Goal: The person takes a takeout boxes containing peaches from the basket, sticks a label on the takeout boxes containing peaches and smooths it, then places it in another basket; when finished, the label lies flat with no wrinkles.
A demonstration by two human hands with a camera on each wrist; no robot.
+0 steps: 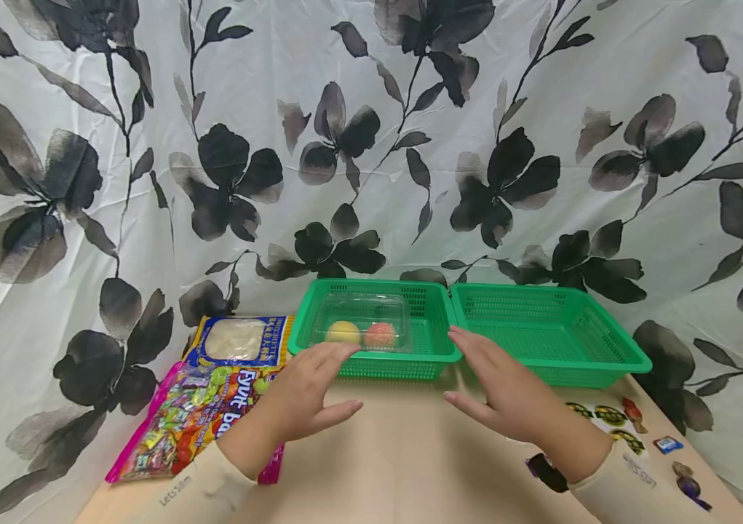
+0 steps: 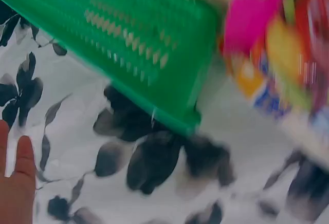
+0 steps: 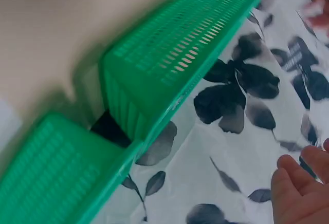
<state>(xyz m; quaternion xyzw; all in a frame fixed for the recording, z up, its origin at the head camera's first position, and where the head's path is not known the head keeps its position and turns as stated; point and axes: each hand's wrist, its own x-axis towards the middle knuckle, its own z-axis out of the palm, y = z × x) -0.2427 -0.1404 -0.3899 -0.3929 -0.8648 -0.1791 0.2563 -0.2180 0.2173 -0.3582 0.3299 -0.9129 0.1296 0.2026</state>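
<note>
Head view: both hands raised over the worktop's middle, palms facing each other, holding nothing. Left hand with fingers straight and relaxed, tips just short of the front wall of the left green basket; right hand likewise spread, beside the seam between that one and the right green basket. Set as if to bracket the left basket from both sides. Inside it, a clear plastic clamshell, lid closed, with a yellow round piece and an orange-pink one side by side, probably kept boxed against rolling. Both baskets touching along the worktop's far edge; snack bags along the left edge, small wrapped sweets near the right edge

Left wrist view: blurred; straight fingertips at the lower left, free of the green basket wall; floral cloth behind

Right wrist view: loosely extended fingertips at the lower right, clear of both slotted basket walls
</note>
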